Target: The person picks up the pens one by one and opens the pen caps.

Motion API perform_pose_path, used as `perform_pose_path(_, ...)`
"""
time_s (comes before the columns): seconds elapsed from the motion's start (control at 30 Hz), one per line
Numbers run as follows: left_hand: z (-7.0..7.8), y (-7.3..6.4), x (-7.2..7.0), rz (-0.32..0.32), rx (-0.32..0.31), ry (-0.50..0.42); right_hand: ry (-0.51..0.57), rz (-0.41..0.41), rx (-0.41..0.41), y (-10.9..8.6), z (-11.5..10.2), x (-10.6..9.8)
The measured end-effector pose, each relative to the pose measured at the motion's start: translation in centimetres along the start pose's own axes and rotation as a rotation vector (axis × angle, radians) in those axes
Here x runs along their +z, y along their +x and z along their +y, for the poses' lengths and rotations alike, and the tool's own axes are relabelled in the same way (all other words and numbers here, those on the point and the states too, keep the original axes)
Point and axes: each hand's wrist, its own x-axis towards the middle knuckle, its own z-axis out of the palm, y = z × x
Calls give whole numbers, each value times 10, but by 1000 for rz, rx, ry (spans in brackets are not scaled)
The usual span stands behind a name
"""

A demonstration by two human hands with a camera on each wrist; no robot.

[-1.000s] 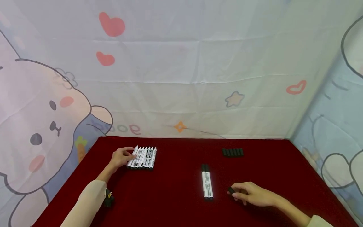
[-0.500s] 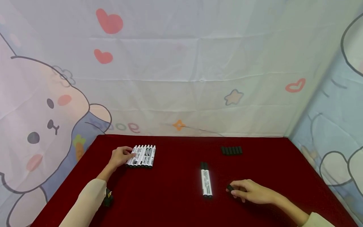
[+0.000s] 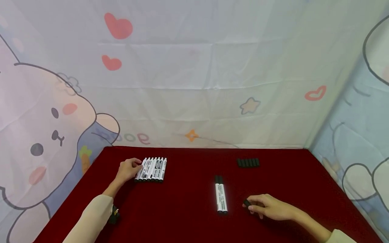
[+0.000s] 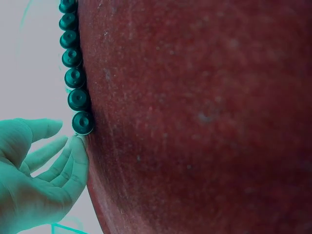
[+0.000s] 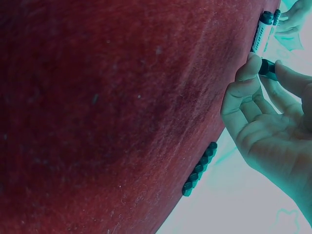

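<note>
Several uncapped white markers (image 3: 154,169) lie side by side in a row at the back left, black ends toward me. My left hand (image 3: 129,169) is at the row's left side. In the left wrist view its thumb stands apart from the fingers, and the fingertips (image 4: 79,141) are right at the endmost marker (image 4: 83,123). A black marker cap (image 5: 267,69) is pinched between thumb and fingers of my right hand (image 3: 271,207), low over the cloth at the front right. Left of that hand lie two capped markers (image 3: 221,197), together, caps pointing away.
A row of several black caps (image 3: 248,163) lies at the back right of the dark red tablecloth (image 3: 182,199). A small dark object (image 3: 114,216) shows beside the left sleeve. A printed curtain (image 3: 170,84) hangs behind the table, another at the right.
My left fingers have drawn back slightly to the left, baring more of the leftmost marker. The right hand stays in place with the cap, and the head view shifts a little.
</note>
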Motion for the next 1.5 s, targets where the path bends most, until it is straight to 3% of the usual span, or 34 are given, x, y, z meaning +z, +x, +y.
perform_pose_path(0.27,1,-5,3,32,43,15,18,-7,-3,-6,5,1)
perform_pose_path(0.53,14,-10,0,25,107,-15,-2,19,27,-15,12,-11)
perform_pose_path(0.8,37,-13,3,-44,190,-58,-43,68,100,-20,21,-30)
perform_pose_path(1.03,52,-15,14,-88,222,-63,-99,127,162,-21,24,-51)
perform_pose_path(1.33,90,-26,33,-178,318,-85,-179,238,232,-20,32,-73)
perform_pose_path(1.5,103,-37,50,-245,383,-98,-192,276,276,-16,35,-84)
